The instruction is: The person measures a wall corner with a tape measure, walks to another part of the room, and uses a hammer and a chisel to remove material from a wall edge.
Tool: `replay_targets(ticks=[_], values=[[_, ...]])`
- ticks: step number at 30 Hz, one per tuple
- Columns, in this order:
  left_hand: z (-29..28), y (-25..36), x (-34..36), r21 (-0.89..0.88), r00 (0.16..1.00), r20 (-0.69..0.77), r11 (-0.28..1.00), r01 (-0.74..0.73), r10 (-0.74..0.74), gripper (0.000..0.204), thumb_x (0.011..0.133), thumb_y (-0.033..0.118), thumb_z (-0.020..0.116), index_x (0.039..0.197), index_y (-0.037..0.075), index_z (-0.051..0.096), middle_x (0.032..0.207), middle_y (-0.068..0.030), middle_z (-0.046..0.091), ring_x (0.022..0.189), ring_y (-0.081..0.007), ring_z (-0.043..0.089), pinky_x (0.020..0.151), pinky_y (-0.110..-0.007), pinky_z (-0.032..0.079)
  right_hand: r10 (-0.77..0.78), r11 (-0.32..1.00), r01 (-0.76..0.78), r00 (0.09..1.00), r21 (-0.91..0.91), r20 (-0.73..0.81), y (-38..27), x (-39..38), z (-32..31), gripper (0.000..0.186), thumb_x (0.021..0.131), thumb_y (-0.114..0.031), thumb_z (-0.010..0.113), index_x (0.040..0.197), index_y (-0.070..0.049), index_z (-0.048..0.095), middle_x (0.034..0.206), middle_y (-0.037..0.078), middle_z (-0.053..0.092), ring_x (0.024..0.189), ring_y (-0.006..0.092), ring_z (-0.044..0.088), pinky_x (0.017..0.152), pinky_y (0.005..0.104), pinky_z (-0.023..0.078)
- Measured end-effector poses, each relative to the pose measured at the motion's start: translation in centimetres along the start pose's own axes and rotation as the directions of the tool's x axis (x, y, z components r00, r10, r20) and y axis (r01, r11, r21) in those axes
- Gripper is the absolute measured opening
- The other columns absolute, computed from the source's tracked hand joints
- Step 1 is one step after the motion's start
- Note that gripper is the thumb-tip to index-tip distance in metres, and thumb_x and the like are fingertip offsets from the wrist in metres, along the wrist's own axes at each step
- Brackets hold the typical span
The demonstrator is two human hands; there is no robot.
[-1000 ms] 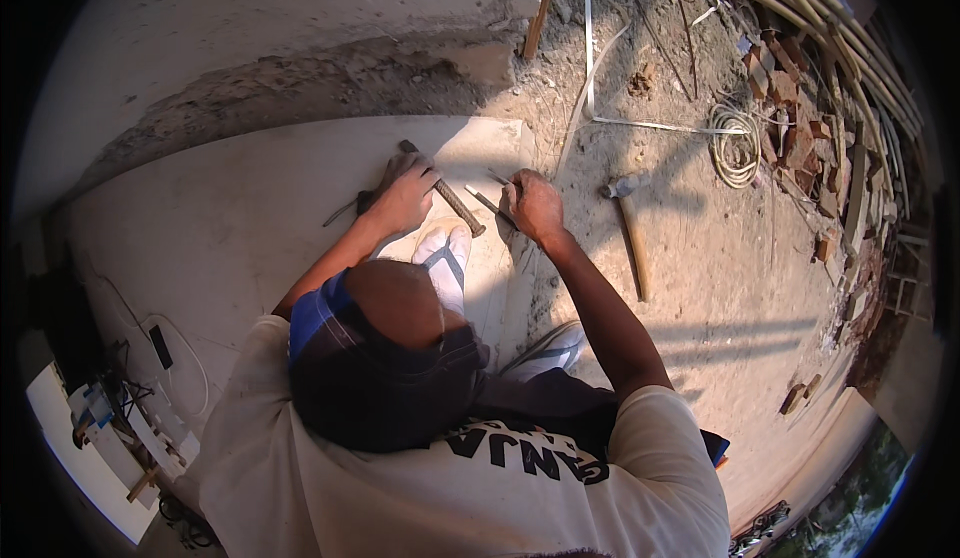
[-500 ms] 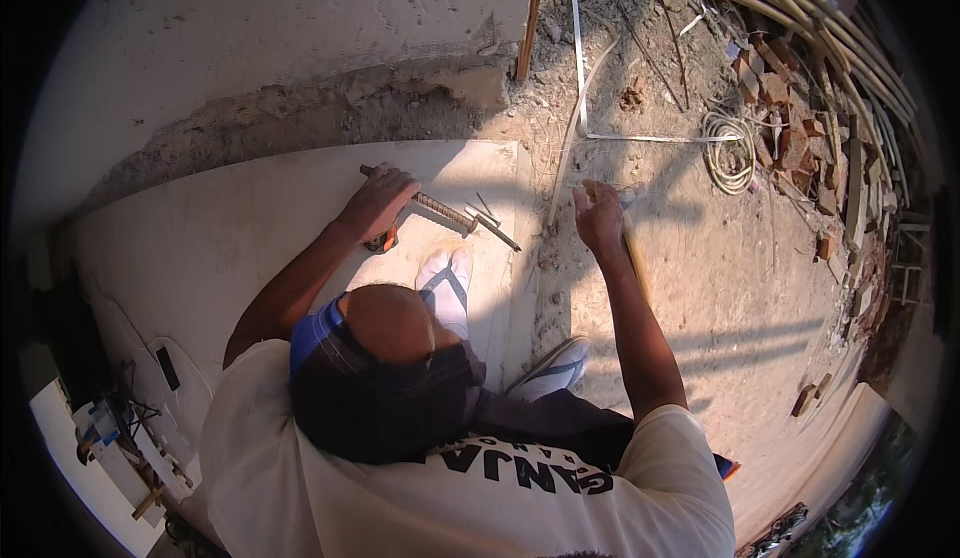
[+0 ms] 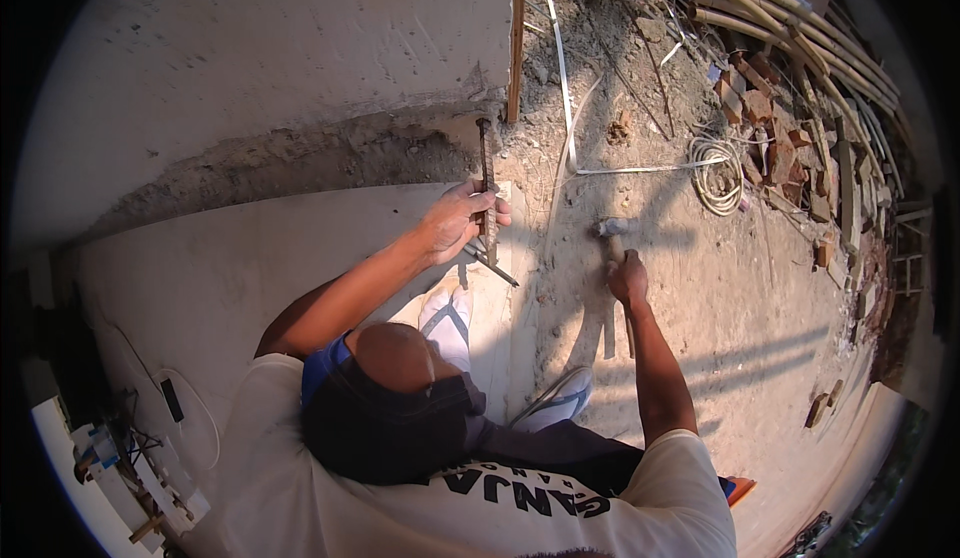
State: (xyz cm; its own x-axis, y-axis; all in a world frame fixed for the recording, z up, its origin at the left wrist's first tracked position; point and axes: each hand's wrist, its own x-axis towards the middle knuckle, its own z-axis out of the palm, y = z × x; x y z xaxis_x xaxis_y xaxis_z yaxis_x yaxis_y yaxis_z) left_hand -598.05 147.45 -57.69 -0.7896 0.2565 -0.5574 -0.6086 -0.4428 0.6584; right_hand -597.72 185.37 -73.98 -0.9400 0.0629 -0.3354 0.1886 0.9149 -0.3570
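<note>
My left hand [image 3: 462, 223] is closed round a ribbed steel rod [image 3: 488, 163], held lengthwise away from me with its far tip near the wall's chipped lower corner. My right hand [image 3: 628, 279] grips a hammer by its wooden handle [image 3: 631, 338], the grey head [image 3: 616, 226] beyond the fist over the dusty ground. Beside the rod's near end, a thin dark metal piece [image 3: 505, 277] lies on the pale floor; my left hand partly hides what is around it. Both feet, in white socks and flip-flops [image 3: 447, 313], are between my arms.
A white wall [image 3: 300, 38] with a broken-out strip along its base stands ahead on the left. A white strap [image 3: 640, 170] runs to a coiled hose or cable [image 3: 715, 178]. Broken bricks [image 3: 760, 108] and long poles [image 3: 790, 23] are heaped at the far right.
My left hand has lifted the rod from the floor and swung it toward the wall corner. My right hand has come nearer and right, bringing the hammer head into sight.
</note>
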Motion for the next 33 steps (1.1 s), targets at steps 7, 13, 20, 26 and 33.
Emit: replay_targets(ticks=[7,13,20,26,33], values=[[4.8,0.4,3.2,-0.068,0.983,0.185,0.998,0.014,-0.001,0.021,0.097,0.019,0.054,0.110,0.004,0.048,0.114,-0.0151,0.061,0.101,-0.0221,0.062,0.087,-0.037,0.051,0.141,0.551,-0.245,0.969,0.797,0.201,-5.7,-0.8,-6.7,0.011,0.085,-0.014,0.059,0.081,-0.005,0.054,0.062,-0.001,0.047,0.045,0.0069,0.044,0.039,0.0250,0.039],[9.0,2.4,4.7,-0.017,0.975,0.214,0.998,-0.058,0.060,0.029,0.095,0.018,0.058,0.114,0.001,0.043,0.111,-0.0174,0.061,0.103,-0.0245,0.062,0.090,-0.038,0.053,0.076,0.431,-0.115,0.993,0.895,0.091,-10.4,-0.6,-14.8,0.010,0.084,-0.011,0.060,0.086,-0.003,0.055,0.066,0.000,0.049,0.047,0.0076,0.045,0.040,0.0247,0.039],[9.5,4.8,5.6,0.491,0.992,0.118,0.866,-0.095,0.042,0.029,0.090,0.013,0.063,0.110,-0.001,0.048,0.102,-0.0162,0.065,0.095,-0.0230,0.065,0.080,-0.034,0.057,0.010,0.658,-0.200,0.966,0.726,0.258,-9.5,-2.3,-25.2,0.012,0.086,-0.013,0.059,0.092,-0.004,0.054,0.066,-0.002,0.046,0.047,0.0054,0.042,0.040,0.0225,0.037],[11.4,9.7,8.5,0.900,0.936,0.315,0.264,-0.346,0.156,0.021,0.083,0.002,0.060,0.102,0.002,0.052,0.088,-0.0063,0.063,0.083,-0.0149,0.063,0.078,-0.030,0.052,0.031,0.469,-0.218,0.972,0.856,0.231,-6.9,-3.8,-24.2,0.020,0.085,-0.011,0.061,0.101,-0.001,0.052,0.064,-0.003,0.044,0.046,0.0039,0.040,0.040,0.0216,0.035],[15.2,14.3,11.6,0.916,0.940,0.341,-0.216,-0.338,-0.022,0.007,0.089,0.009,0.057,0.094,0.004,0.055,0.082,-0.0031,0.058,0.077,-0.0140,0.054,0.071,-0.032,0.044,0.035,0.298,-0.215,0.976,0.930,0.215,-5.6,-3.8,-15.6,0.018,0.084,-0.010,0.062,0.096,-0.002,0.051,0.064,-0.002,0.045,0.046,0.0056,0.041,0.039,0.0229,0.036]])
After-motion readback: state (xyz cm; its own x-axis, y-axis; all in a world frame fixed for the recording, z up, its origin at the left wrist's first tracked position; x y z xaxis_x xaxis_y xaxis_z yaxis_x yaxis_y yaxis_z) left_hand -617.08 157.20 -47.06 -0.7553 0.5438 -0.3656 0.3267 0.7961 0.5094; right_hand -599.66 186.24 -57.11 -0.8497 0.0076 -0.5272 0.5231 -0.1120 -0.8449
